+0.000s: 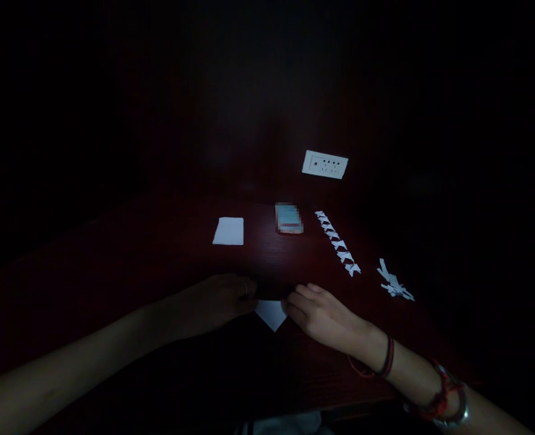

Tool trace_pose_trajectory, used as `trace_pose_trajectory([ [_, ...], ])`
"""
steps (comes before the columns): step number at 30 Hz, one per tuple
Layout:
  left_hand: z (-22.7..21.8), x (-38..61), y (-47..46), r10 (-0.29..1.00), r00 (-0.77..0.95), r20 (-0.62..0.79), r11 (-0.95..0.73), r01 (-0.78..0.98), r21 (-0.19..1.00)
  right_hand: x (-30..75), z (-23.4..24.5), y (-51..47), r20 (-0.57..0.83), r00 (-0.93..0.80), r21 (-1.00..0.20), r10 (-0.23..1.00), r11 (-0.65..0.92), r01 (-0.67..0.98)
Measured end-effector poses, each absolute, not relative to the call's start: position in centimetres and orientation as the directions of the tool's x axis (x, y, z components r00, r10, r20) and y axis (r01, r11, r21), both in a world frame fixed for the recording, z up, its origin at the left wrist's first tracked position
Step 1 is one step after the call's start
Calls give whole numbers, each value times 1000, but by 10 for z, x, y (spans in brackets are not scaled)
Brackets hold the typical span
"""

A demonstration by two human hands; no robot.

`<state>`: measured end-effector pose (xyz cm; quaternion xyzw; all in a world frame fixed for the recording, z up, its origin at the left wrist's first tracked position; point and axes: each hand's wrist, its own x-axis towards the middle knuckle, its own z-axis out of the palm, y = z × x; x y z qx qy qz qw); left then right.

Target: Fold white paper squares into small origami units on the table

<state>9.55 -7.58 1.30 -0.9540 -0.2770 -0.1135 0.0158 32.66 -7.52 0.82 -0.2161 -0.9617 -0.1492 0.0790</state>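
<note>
Between my two hands is a white piece of paper, showing as a triangle with one corner pointing toward me. My left hand, in shadow with a ring on one finger, pinches its left corner. At the right corner, my right hand grips the paper with thumb and curled fingers. Beyond my left hand lies a flat white stack of square paper. A row of small folded white paper pieces runs slantwise beyond my right hand. Farther right is a loose heap of white paper strips.
Everything lies on a dark reddish wooden table, dimly lit. A blurred bluish rectangular object sits near its back middle. Behind it, a white socket panel is mounted. The table's front edge runs close below my hands.
</note>
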Motion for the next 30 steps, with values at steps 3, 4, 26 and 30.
trace_pose_trajectory([
  [3, 12, 95, -76, 592, 778, 210, -806, 570, 158, 327, 6, -74, 250, -848, 98, 466, 860, 502],
  [4, 11, 95, -75, 629, 754, 192, -776, 592, 217, 327, 6, -72, 262, -834, 24, 486, 861, 508],
  [26, 12, 106, -88, 796, 530, 292, -605, 704, 372, 323, 14, -53, 57, -609, -592, 791, 518, 618],
  [30, 19, 101, -86, 765, 558, 322, -643, 693, 325, 324, 18, -56, 98, -634, -649, 767, 533, 543],
])
